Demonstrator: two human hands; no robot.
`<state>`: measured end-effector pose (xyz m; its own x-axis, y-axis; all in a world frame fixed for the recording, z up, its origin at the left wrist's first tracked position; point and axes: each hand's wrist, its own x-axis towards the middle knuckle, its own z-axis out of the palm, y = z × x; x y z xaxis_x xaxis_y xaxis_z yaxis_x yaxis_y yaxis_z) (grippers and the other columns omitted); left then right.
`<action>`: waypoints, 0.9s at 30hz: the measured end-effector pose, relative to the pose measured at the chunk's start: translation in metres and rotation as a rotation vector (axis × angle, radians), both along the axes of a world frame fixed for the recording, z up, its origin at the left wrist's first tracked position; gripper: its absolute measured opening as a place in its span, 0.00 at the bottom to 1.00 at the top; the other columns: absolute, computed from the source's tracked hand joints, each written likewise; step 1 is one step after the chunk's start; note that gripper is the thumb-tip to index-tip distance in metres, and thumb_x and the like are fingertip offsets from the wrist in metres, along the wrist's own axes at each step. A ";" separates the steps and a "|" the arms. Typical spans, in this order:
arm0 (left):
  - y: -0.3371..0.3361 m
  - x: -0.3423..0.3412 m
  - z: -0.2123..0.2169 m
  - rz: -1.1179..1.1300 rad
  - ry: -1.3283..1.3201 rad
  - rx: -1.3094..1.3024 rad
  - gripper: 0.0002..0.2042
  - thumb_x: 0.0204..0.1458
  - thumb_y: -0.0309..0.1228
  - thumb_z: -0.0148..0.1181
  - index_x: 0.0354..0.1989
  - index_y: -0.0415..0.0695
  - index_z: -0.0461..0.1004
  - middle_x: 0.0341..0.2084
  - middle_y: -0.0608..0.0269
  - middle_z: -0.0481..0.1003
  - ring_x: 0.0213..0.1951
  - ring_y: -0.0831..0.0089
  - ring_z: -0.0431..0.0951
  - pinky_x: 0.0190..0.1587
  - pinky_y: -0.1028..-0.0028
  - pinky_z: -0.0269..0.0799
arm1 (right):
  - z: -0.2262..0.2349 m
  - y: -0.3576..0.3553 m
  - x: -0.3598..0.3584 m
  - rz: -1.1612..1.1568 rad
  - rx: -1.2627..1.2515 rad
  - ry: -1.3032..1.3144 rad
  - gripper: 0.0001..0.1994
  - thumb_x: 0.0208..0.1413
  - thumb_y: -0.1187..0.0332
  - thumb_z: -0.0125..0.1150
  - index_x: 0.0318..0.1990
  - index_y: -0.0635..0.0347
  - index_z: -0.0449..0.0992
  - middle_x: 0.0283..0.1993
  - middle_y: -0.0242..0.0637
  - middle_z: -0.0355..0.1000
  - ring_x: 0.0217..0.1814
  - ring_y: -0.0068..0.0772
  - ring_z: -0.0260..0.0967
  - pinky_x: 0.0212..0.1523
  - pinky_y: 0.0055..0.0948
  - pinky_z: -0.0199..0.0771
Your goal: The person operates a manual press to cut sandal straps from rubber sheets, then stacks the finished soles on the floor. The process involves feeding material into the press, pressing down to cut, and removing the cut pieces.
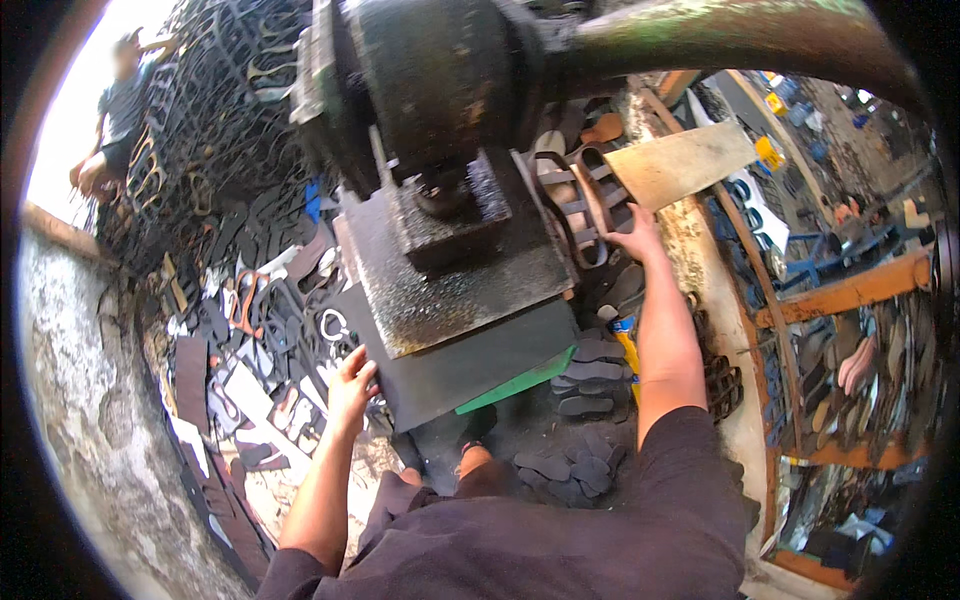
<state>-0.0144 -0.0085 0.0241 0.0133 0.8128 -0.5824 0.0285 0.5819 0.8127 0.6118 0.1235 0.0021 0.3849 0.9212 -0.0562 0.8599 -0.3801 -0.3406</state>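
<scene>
A heavy press (pixel 440 80) stands in front of me, its plate (pixel 470 305) lying over a black sheet (pixel 470 350). A strip of green sheet (pixel 520 382) sticks out below the black one. My left hand (pixel 350 388) is beside the black sheet's left edge, fingers loosely bent and apart, holding nothing. To the right of the press, my right hand (pixel 640 238) grips the near end of a sole-shaped metal cutting die (pixel 603 185), thumb on its side. A second such die (pixel 562 200) lies just left of it. Some fingertips are hidden behind the die.
Cut black soles (pixel 590 378) lie stacked right of the press, more (pixel 572 470) on the floor. Scraps and offcuts (pixel 265 330) cover the left side. Wooden shelves (pixel 850 290) hold soles at right. A tan board (pixel 685 165) lies beyond the dies. A person (pixel 120 115) is at far left.
</scene>
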 end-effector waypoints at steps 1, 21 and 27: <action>0.001 0.003 0.008 0.001 0.060 -0.077 0.26 0.64 0.35 0.62 0.69 0.48 0.67 0.55 0.61 0.76 0.54 0.71 0.75 0.53 0.61 0.74 | 0.009 0.004 -0.012 -0.048 -0.066 -0.047 0.52 0.38 0.45 0.81 0.71 0.52 0.62 0.75 0.58 0.55 0.79 0.59 0.48 0.76 0.53 0.54; -0.006 -0.064 -0.030 -0.083 -0.381 -0.128 0.15 0.63 0.28 0.62 0.56 0.38 0.75 0.45 0.61 0.81 0.46 0.69 0.81 0.47 0.64 0.80 | 0.050 -0.223 -0.530 0.238 0.413 0.282 0.30 0.42 0.59 0.79 0.49 0.62 0.69 0.66 0.65 0.59 0.69 0.64 0.59 0.67 0.55 0.64; -0.007 -0.070 -0.047 -0.110 -0.494 -0.107 0.15 0.65 0.33 0.59 0.55 0.37 0.75 0.48 0.58 0.79 0.49 0.69 0.80 0.49 0.64 0.79 | 0.044 -0.225 -0.540 0.218 0.350 0.179 0.31 0.41 0.59 0.79 0.50 0.61 0.69 0.68 0.65 0.57 0.70 0.65 0.59 0.66 0.52 0.67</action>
